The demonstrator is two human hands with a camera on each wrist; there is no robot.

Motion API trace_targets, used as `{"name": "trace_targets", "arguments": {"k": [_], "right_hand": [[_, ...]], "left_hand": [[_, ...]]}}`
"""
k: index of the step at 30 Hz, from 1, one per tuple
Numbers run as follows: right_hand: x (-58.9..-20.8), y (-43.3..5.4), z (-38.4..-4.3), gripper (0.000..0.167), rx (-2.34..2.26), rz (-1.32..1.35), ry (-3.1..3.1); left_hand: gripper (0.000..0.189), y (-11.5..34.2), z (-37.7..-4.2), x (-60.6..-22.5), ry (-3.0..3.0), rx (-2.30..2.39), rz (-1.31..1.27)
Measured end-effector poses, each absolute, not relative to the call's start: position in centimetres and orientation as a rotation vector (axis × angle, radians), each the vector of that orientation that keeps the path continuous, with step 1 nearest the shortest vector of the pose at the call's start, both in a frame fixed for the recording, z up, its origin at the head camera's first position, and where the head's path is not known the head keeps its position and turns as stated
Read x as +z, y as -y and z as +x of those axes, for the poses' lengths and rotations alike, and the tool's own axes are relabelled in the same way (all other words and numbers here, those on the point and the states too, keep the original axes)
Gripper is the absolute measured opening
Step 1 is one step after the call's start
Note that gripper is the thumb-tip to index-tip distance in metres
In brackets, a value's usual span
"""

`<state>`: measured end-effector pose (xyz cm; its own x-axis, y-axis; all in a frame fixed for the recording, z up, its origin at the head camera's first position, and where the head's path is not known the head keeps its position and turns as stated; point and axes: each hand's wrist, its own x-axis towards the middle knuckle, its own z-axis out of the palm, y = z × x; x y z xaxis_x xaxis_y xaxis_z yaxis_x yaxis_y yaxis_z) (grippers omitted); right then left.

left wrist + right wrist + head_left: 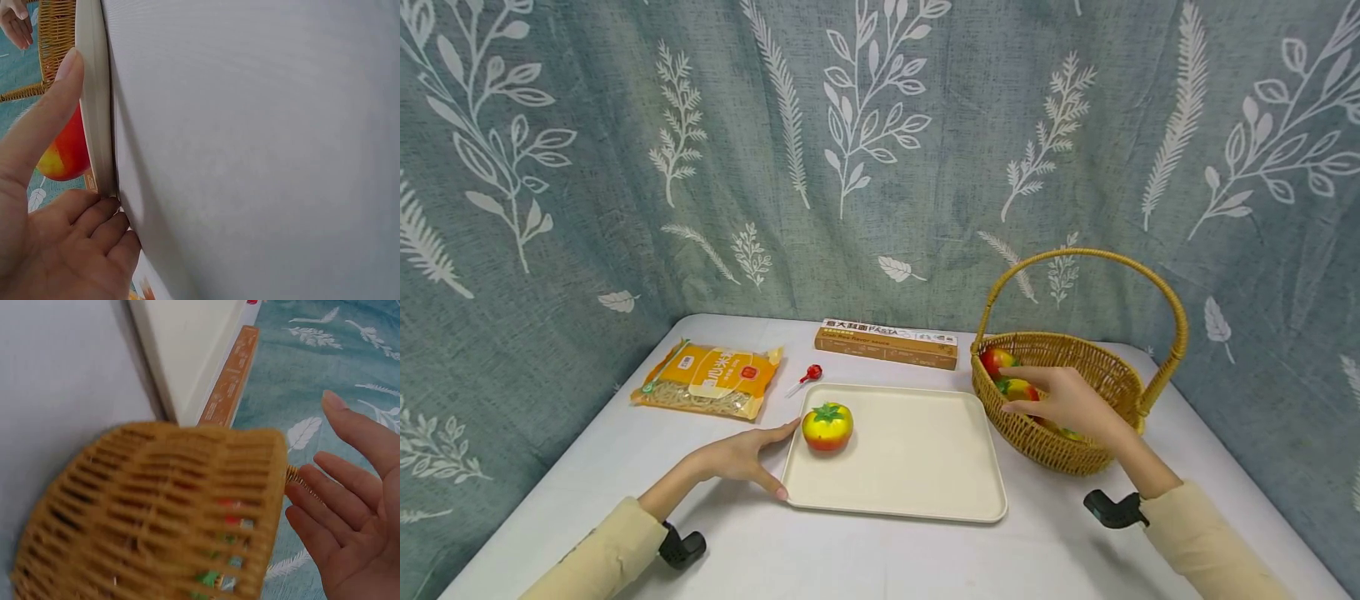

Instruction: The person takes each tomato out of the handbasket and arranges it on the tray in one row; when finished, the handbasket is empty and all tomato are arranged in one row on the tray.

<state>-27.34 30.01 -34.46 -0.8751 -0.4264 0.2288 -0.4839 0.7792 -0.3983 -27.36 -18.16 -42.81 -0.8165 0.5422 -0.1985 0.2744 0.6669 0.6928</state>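
Note:
My left hand [737, 457] touches the left edge of a cream tray [917, 450], thumb at the near corner and fingers farther up the side. A yellow-and-red tomato [827, 427] with green leaves on top rests at the tray's left; in the left wrist view its red side shows behind the thumb [47, 119]. Over the wicker basket [1037, 437] my right hand [1067, 404] reaches with spread fingers, holding nothing. Below the fingers are red-and-yellow fruits [996, 362] in the basket, partly hidden by the hand. The basket's weave [156, 512] covers them in the right wrist view.
An orange bag of noodles [711, 379] lies at the table's left, with a red lollipop [811, 373] beside it. A brown pasta box [886, 344] lies behind the tray. The basket's tall handle [1086, 252] arches above its opening. A patterned curtain hangs behind.

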Motion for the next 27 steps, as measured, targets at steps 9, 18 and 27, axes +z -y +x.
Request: {"name": "trace_targets", "arguments": {"k": [9, 18, 27], "right_hand": [[-33.3, -31.6, -29.2, 0.057, 0.704, 0.793, 2.879], [-32.6, -32.2, -31.2, 0.055, 0.627, 0.853, 2.958], [-32.0, -32.2, -31.9, 0.054, 0.592, 0.925, 2.989]], "left_hand": [[0.111, 18.1, -27.2, -42.6, -2.497, 0.941, 0.610], [0.111, 18.1, -27.3, -42.8, -2.500, 0.933, 0.609], [0.110, 18.0, -27.3, -42.7, -2.494, 0.942, 0.630]]}}
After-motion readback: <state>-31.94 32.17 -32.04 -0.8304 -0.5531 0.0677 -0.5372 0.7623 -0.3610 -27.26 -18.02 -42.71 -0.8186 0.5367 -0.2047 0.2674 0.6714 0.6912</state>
